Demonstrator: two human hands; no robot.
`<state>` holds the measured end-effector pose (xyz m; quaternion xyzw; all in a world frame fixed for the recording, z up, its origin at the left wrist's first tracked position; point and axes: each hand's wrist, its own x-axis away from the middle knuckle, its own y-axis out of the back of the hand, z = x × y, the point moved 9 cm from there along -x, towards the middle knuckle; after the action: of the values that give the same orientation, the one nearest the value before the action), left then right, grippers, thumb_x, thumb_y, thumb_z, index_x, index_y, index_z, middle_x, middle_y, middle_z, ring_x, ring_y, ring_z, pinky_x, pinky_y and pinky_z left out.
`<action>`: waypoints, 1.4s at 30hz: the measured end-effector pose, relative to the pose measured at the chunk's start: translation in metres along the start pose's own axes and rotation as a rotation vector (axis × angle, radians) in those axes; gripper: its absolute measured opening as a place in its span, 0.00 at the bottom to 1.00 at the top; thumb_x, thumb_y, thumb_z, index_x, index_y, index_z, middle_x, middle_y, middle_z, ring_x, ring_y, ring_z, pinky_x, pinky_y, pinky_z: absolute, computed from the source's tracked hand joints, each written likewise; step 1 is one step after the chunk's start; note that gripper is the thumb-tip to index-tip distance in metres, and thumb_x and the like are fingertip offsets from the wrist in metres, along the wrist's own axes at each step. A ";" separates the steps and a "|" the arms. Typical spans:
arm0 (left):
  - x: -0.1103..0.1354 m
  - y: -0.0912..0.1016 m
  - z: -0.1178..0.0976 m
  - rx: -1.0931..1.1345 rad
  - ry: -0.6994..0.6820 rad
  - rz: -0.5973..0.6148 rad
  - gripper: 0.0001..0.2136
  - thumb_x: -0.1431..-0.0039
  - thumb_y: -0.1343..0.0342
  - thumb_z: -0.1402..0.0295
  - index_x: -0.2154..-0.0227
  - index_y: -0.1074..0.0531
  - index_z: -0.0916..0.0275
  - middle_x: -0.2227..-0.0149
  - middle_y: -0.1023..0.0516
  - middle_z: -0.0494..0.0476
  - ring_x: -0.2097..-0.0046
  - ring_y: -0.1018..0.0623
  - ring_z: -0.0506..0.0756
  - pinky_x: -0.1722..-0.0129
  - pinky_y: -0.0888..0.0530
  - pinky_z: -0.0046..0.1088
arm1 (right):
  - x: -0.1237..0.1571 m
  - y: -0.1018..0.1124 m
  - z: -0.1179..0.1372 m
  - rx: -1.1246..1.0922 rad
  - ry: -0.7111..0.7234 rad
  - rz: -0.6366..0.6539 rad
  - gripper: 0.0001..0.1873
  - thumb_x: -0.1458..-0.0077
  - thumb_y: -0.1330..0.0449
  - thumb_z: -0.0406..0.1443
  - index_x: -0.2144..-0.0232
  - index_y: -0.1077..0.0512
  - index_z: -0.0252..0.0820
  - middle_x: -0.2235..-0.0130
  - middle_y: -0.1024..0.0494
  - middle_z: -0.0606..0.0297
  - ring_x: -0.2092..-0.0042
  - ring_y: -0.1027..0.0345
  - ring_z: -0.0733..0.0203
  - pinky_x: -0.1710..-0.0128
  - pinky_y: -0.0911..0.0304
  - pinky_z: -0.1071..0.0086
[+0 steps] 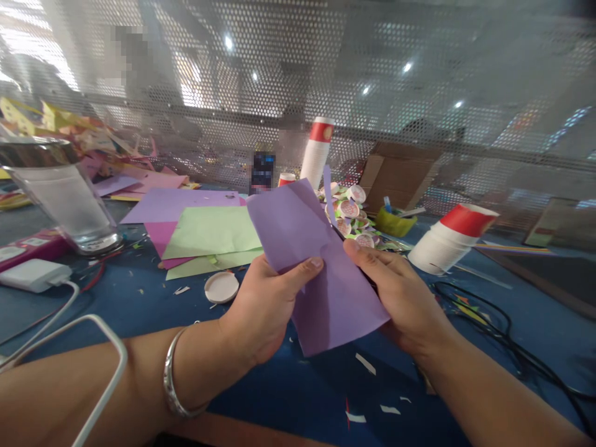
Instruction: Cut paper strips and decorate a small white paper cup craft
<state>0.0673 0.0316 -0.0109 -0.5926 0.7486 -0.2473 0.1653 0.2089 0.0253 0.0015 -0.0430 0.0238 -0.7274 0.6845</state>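
Observation:
A sheet of purple paper (302,230) is held up over the blue table, tilted towards me. My left hand (274,304) grips it with the thumb pressed on its face and the fingers behind. At the sheet's right edge, my right hand (395,285) is closed around scissors, mostly hidden by the hand and paper; only a bit of dark blade (339,233) shows. A narrow purple strip (329,195) stands up from that edge beside the blade. Left of the sheet lie green paper (214,230) and another purple sheet (181,203). A white round disc (221,288) lies near my left hand.
Stacked paper cups (317,155) stand behind; another stack (451,239) leans at right. Round paper pieces (349,210) lie heaped near a yellow-green bowl (393,222). A glass bottle (74,205), charger (35,275) and white cable (105,397) are left, black cables (505,335) right.

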 end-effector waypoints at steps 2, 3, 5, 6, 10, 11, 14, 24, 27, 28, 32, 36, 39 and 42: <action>0.000 0.000 0.001 0.013 0.010 -0.007 0.12 0.51 0.26 0.68 0.64 0.17 0.66 0.63 0.14 0.62 0.63 0.18 0.56 0.58 0.21 0.33 | 0.001 0.000 0.001 -0.007 0.001 0.000 0.21 0.57 0.26 0.56 0.78 0.23 0.47 0.81 0.27 0.67 0.80 0.36 0.62 0.80 0.38 0.66; 0.000 -0.001 0.002 0.020 0.016 -0.005 0.12 0.51 0.26 0.68 0.64 0.17 0.66 0.64 0.14 0.62 0.64 0.18 0.56 0.58 0.21 0.33 | 0.001 0.000 0.001 -0.014 -0.001 0.004 0.22 0.57 0.26 0.56 0.77 0.22 0.47 0.81 0.27 0.67 0.79 0.36 0.62 0.80 0.39 0.67; 0.000 -0.001 0.004 0.032 0.028 -0.004 0.12 0.51 0.27 0.69 0.64 0.17 0.66 0.63 0.14 0.62 0.64 0.18 0.56 0.57 0.21 0.33 | 0.001 -0.001 0.001 -0.019 0.000 0.017 0.22 0.57 0.26 0.56 0.77 0.23 0.47 0.80 0.26 0.66 0.79 0.35 0.62 0.80 0.40 0.68; 0.001 -0.001 0.005 0.034 0.034 -0.004 0.12 0.52 0.27 0.69 0.63 0.17 0.66 0.63 0.14 0.62 0.63 0.18 0.56 0.57 0.21 0.33 | 0.001 -0.002 0.002 -0.016 0.005 0.022 0.23 0.57 0.26 0.57 0.77 0.23 0.46 0.79 0.25 0.66 0.78 0.35 0.62 0.80 0.40 0.68; -0.003 0.001 0.002 0.007 0.023 -0.009 0.13 0.53 0.27 0.68 0.63 0.17 0.66 0.61 0.14 0.62 0.63 0.18 0.56 0.59 0.22 0.33 | 0.000 -0.001 0.002 0.008 0.021 0.014 0.23 0.54 0.28 0.57 0.77 0.25 0.46 0.79 0.28 0.67 0.79 0.38 0.63 0.79 0.42 0.67; -0.006 0.005 -0.002 -0.018 0.012 -0.030 0.13 0.53 0.27 0.68 0.64 0.17 0.66 0.62 0.15 0.62 0.64 0.18 0.56 0.61 0.22 0.32 | -0.001 0.001 0.003 0.012 0.029 -0.003 0.24 0.54 0.28 0.57 0.77 0.26 0.46 0.81 0.31 0.69 0.80 0.41 0.64 0.80 0.44 0.68; -0.020 0.022 -0.022 -0.170 -0.024 -0.135 0.09 0.54 0.28 0.69 0.69 0.19 0.65 0.69 0.17 0.58 0.70 0.21 0.55 0.69 0.27 0.30 | -0.003 0.010 0.008 0.033 0.091 -0.059 0.26 0.53 0.29 0.59 0.78 0.29 0.46 0.84 0.44 0.75 0.83 0.56 0.70 0.83 0.59 0.70; -0.061 0.055 -0.112 -0.684 -0.382 -0.227 0.31 0.58 0.30 0.78 0.49 0.30 0.58 0.60 0.20 0.57 0.60 0.19 0.61 0.58 0.23 0.38 | -0.016 0.025 0.014 0.641 0.280 -0.104 0.31 0.47 0.38 0.65 0.76 0.34 0.46 0.80 0.44 0.75 0.78 0.54 0.67 0.77 0.57 0.67; -0.071 0.077 -0.111 -0.799 -0.316 -0.302 0.35 0.63 0.26 0.79 0.50 0.33 0.59 0.61 0.21 0.57 0.56 0.20 0.64 0.57 0.23 0.39 | -0.019 0.021 0.011 0.818 0.282 -0.084 0.31 0.51 0.34 0.64 0.79 0.34 0.46 0.82 0.40 0.73 0.77 0.49 0.65 0.75 0.55 0.66; -0.074 0.085 -0.113 -0.847 -0.327 -0.342 0.36 0.65 0.25 0.78 0.50 0.33 0.59 0.61 0.22 0.58 0.55 0.20 0.65 0.57 0.24 0.40 | -0.020 0.020 0.010 0.867 0.282 -0.081 0.31 0.52 0.33 0.64 0.80 0.34 0.46 0.82 0.39 0.73 0.78 0.48 0.64 0.75 0.54 0.66; -0.084 0.104 -0.119 -1.027 -0.346 -0.364 0.36 0.59 0.26 0.75 0.46 0.34 0.62 0.64 0.24 0.53 0.53 0.23 0.65 0.50 0.27 0.42 | -0.024 0.019 0.007 1.004 0.295 -0.095 0.31 0.51 0.36 0.65 0.79 0.35 0.47 0.82 0.36 0.70 0.77 0.44 0.61 0.74 0.52 0.65; -0.089 0.106 -0.127 -1.109 -0.384 -0.336 0.39 0.66 0.27 0.80 0.46 0.33 0.62 0.54 0.25 0.60 0.41 0.30 0.72 0.39 0.33 0.51 | -0.026 0.017 0.004 1.090 0.303 -0.117 0.27 0.46 0.36 0.60 0.78 0.35 0.47 0.79 0.31 0.67 0.76 0.40 0.60 0.73 0.50 0.65; -0.088 0.092 -0.128 -1.164 -0.471 -0.279 0.36 0.65 0.29 0.81 0.48 0.31 0.64 0.46 0.27 0.66 0.32 0.41 0.74 0.30 0.46 0.53 | -0.025 0.014 0.001 1.135 0.303 -0.126 0.21 0.43 0.35 0.53 0.76 0.34 0.47 0.77 0.28 0.66 0.74 0.37 0.58 0.72 0.48 0.65; -0.089 0.077 -0.110 -1.213 -0.483 -0.158 0.27 0.58 0.32 0.79 0.52 0.26 0.65 0.50 0.23 0.66 0.38 0.31 0.71 0.32 0.41 0.51 | -0.024 0.010 -0.002 1.171 0.295 -0.124 0.18 0.44 0.34 0.48 0.76 0.34 0.47 0.76 0.27 0.66 0.73 0.36 0.58 0.72 0.48 0.65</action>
<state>-0.0324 0.1507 0.0321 -0.6727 0.6513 0.3471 -0.0536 0.2205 0.0489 -0.0021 0.4406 -0.2882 -0.6563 0.5404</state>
